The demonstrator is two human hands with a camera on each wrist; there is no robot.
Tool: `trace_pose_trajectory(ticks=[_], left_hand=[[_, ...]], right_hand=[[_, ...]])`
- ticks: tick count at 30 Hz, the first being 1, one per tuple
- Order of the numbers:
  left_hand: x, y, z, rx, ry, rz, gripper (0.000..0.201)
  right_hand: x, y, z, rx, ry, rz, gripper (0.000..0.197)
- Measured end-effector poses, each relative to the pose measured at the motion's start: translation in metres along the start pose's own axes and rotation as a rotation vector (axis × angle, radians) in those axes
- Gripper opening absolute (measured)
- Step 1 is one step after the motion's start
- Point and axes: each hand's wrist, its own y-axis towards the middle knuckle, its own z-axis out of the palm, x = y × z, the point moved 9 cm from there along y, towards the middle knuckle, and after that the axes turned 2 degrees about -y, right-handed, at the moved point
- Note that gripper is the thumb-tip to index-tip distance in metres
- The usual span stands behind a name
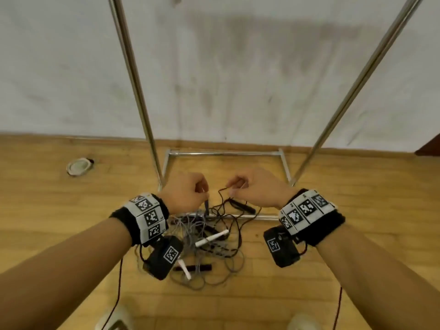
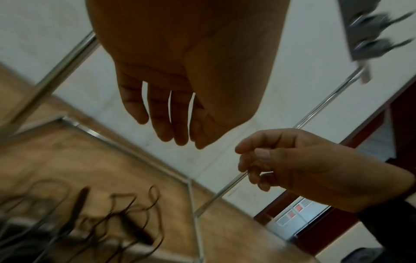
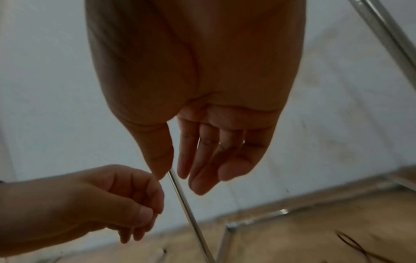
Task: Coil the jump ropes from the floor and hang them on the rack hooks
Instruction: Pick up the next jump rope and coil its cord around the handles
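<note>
A tangle of grey and black jump ropes [image 1: 221, 248] lies on the wooden floor at the front bar of the metal rack [image 1: 226, 153]. A white handle [image 1: 212, 238] and dark handles [image 1: 192, 267] lie in it. My left hand [image 1: 204, 192] hovers over the pile and pinches the top of a dark handle [image 1: 206, 207] that hangs straight down. My right hand [image 1: 232, 186], close beside it, pinches a thin black cord [image 1: 220, 194] that rises from the pile. The wrist views show both hands [image 2: 186, 138] [image 3: 178, 174] but blur the ropes [image 2: 126, 218].
Two slanted rack poles [image 1: 135, 79] [image 1: 357, 86] rise on either side of my hands, in front of a white wall. Blurred hooks [image 2: 371, 26] show up high. A round white object [image 1: 78, 166] lies on the floor to the left. My shoes [image 1: 114, 317] stand below.
</note>
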Motion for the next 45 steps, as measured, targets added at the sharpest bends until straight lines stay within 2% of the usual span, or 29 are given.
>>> trace_pose_trajectory(ticks=[6, 10, 14, 17, 21, 26, 29, 36, 39, 41, 43, 45], left_hand=[[0.093, 0.015, 0.132, 0.232, 0.0, -0.135, 0.002], [0.146, 0.027, 0.203, 0.283, 0.011, -0.223, 0.023], [0.177, 0.055, 0.246, 0.285, -0.006, -0.243, 0.029], [0.191, 0.076, 0.271, 0.316, -0.004, -0.243, 0.023], [0.202, 0.097, 0.291, 0.358, 0.017, -0.234, 0.023], [0.204, 0.104, 0.301, 0.469, 0.034, -0.225, 0.025], [0.198, 0.1, 0.296, 0.518, 0.048, -0.204, 0.022], [0.15, 0.085, 0.247, 0.58, 0.166, -0.072, 0.023], [0.127, 0.087, 0.213, 0.436, 0.069, -0.057, 0.02], [0.118, 0.088, 0.184, 0.275, -0.044, -0.102, 0.019], [0.108, 0.085, 0.157, 0.117, -0.191, -0.142, 0.019], [0.089, 0.079, 0.133, -0.004, -0.33, -0.121, 0.021]], right_hand=[[-0.107, 0.026, 0.129, 0.168, 0.007, 0.118, 0.021], [-0.168, 0.05, 0.202, 0.196, -0.052, 0.213, 0.02], [-0.206, 0.086, 0.249, 0.189, -0.058, 0.256, 0.031], [-0.223, 0.114, 0.272, 0.178, -0.197, 0.211, 0.033], [-0.237, 0.135, 0.293, 0.233, -0.358, 0.163, 0.03], [-0.243, 0.144, 0.296, 0.293, -0.397, 0.068, 0.022], [-0.24, 0.135, 0.289, 0.311, -0.322, 0.007, 0.023], [-0.19, 0.097, 0.232, 0.045, -0.231, -0.277, 0.017], [-0.168, 0.089, 0.185, -0.188, -0.161, -0.314, 0.022], [-0.16, 0.085, 0.146, -0.327, -0.062, -0.236, 0.032], [-0.149, 0.08, 0.116, -0.367, 0.051, -0.147, 0.032], [-0.139, 0.076, 0.105, -0.287, 0.109, -0.057, 0.026]])
